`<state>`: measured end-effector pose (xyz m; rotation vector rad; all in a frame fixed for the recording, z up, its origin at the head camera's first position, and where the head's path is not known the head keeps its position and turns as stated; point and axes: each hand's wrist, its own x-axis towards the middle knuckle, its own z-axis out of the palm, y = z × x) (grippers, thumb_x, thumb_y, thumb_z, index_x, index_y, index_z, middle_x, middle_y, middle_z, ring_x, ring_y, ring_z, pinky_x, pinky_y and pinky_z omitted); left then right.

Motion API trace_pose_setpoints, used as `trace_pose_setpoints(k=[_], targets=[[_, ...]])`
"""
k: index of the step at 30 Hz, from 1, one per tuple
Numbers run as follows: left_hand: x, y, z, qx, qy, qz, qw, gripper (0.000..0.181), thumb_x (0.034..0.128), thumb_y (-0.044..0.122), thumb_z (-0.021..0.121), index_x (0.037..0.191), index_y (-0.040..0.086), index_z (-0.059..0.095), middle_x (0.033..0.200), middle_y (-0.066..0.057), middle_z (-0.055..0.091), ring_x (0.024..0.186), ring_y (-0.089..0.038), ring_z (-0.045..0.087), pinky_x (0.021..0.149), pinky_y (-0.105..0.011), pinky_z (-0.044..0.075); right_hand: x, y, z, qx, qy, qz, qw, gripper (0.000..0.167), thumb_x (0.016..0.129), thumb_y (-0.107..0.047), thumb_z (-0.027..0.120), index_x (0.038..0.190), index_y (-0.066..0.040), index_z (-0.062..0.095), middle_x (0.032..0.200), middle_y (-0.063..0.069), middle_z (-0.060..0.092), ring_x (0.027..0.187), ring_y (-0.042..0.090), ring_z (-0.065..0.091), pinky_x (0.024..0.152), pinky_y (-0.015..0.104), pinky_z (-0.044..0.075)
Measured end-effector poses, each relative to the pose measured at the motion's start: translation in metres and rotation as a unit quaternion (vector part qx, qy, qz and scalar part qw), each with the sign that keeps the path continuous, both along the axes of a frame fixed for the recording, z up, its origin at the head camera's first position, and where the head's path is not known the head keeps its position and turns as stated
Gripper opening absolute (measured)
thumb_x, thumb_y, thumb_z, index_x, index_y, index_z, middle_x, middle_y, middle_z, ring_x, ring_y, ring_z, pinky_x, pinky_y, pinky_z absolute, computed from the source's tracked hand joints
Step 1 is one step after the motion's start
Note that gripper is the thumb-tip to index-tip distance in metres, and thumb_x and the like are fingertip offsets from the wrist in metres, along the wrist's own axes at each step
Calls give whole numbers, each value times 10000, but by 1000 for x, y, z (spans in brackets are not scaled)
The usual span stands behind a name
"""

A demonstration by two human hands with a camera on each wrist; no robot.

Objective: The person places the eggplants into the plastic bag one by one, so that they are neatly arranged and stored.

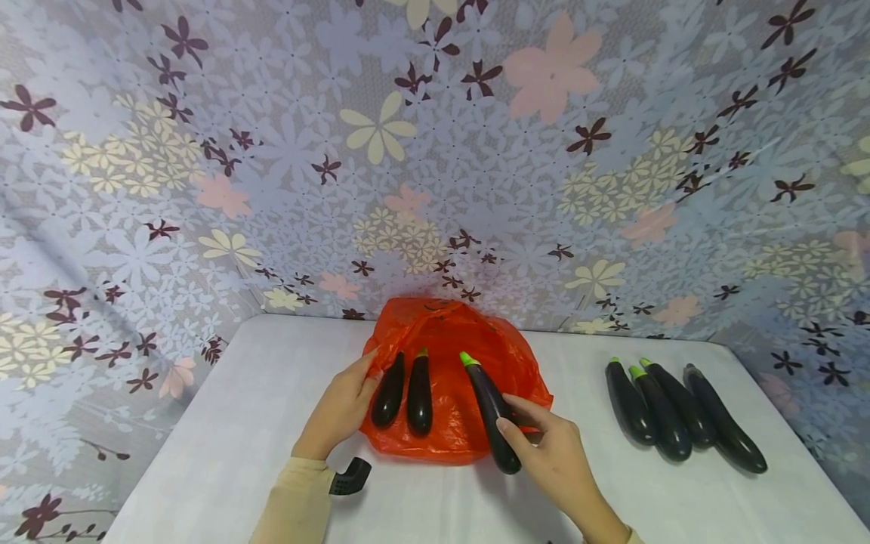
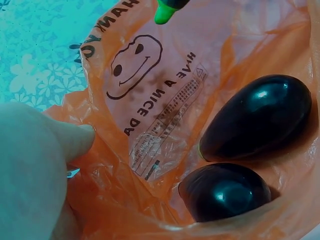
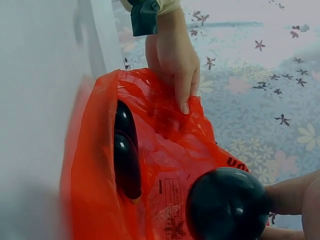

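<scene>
A red plastic bag (image 1: 455, 423) lies with its mouth spread, two dark eggplants (image 1: 389, 393) (image 2: 257, 117) (image 3: 127, 165) side by side inside it. My left hand (image 1: 340, 408) (image 2: 37, 165) (image 3: 175, 55) pinches the bag's left edge between thumb and fingers. In my right hand (image 1: 553, 453) (image 3: 295, 205) is another eggplant (image 1: 492, 415) (image 3: 227, 207), gripped near its thick end, its green stem end pointing away over the bag's opening. The left wrist view shows only that green tip (image 2: 163, 13) at the top.
Several more eggplants (image 1: 669, 423) lie in a group on the white table (image 1: 224, 453) to the right of the bag. Flower-patterned cloth (image 1: 435, 151) rises behind the table and at its sides. A black wrist device (image 1: 350, 477) is by the left sleeve.
</scene>
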<state>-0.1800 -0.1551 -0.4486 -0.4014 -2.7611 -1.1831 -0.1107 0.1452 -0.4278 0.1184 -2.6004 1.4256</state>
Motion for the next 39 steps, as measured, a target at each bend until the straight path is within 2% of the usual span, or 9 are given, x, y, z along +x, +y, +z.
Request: trace_pose_setpoints(k=[9,19,39], targets=[[0,0,0,-2,-14,27,10000,477,1053,185,506,1510,64,450,1423,-124,568,1296,-330,547,1108,-525,400,-7,-10,-4,-302,-28,141,9994,329,912,-142,748,1236,-98,714,1043,57,736,910,166,697,702,247,598],[1,0,-2,-73,67,32,9999,465,1055,183,502,1501,56,461,1431,-129,561,1304,-333,542,1106,-528,400,-17,-21,-11,-299,-105,226,9992,348,916,-119,730,1260,-79,695,1061,84,733,926,191,706,705,267,604],[0,1,0,-107,-30,85,9999,483,1048,175,510,1513,62,446,1451,-136,543,1319,-337,528,1113,-530,384,-32,-38,-26,119,180,322,9992,344,946,-152,697,1260,-15,677,1117,99,729,946,229,712,764,348,612]])
